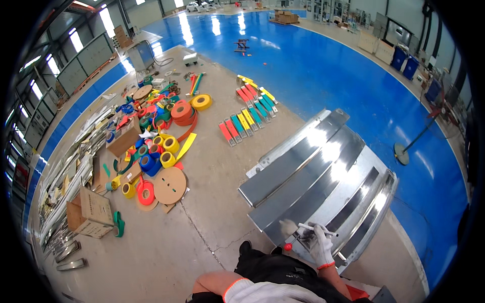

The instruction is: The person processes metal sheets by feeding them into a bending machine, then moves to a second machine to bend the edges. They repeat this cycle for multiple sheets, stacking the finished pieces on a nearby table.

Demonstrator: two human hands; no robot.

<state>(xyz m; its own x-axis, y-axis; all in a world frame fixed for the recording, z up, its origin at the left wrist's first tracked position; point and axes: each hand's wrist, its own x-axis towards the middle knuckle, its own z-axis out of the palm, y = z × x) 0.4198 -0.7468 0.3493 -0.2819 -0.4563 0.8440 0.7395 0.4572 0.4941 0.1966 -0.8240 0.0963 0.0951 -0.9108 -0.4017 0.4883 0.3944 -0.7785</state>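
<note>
We see grey concrete floor (212,177) lower left, glossy blue floor (328,65) upper right; right hand (320,246) grips brush (303,228) on steel panels (313,177); left hand (262,292) bottom centre, grip unclear.

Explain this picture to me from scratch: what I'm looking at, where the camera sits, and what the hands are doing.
The camera is worn on a person's head and looks down through a fisheye lens, so straight edges bend near the rim. The person crouches on a concrete floor in a large hall. Their right hand, in a white glove, holds a thin white stick-like tool over a set of long shiny metal plates. A small red ball shows just beside it. The left hand, also gloved, rests low by the knee, seemingly empty. To the left lie rolls of coloured tape, cardboard boxes and coloured strips.
</note>
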